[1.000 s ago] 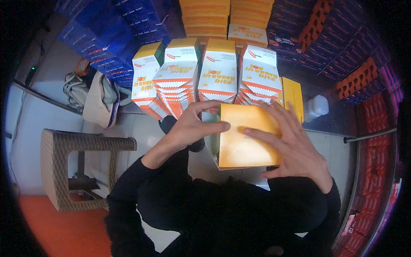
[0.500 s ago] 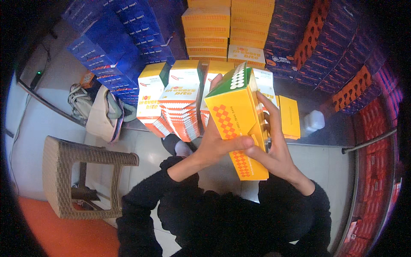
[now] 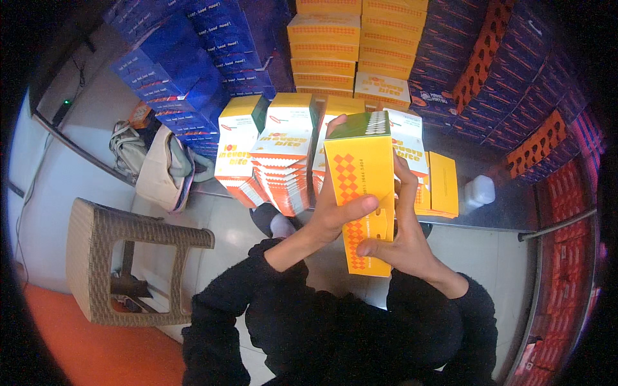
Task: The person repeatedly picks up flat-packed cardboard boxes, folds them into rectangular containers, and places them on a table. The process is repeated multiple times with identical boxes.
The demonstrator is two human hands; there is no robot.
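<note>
Between my two hands is a yellow cardboard box (image 3: 360, 154) with an orange diamond pattern and a green end, held up on edge in front of the table. My left hand (image 3: 338, 209) grips its left side, thumb across the yellow face and the fingers mostly hidden behind. On the right side, my right hand (image 3: 402, 241) wraps round the box, its thumb pressed on the lower face. Just beyond lie stacks of flat white, yellow and orange cartons (image 3: 283, 141), partly covered by the box. Flat yellow cartons (image 3: 443, 183) lie right of my right hand.
Tall stacks of blue boxes (image 3: 225, 45), yellow boxes (image 3: 325, 45) and dark purple boxes (image 3: 496, 83) line the back. A white plastic container (image 3: 479, 191) stands on the dark table (image 3: 502, 215). Left are a cloth bag (image 3: 161, 174) and a wicker-pattern stool (image 3: 96, 264); red packs fill the right rack (image 3: 557, 270).
The box has turned from a slant to nearly upright, its yellow face now squarer to me. My right thumb has slid lower on it. The view has shifted slightly.
</note>
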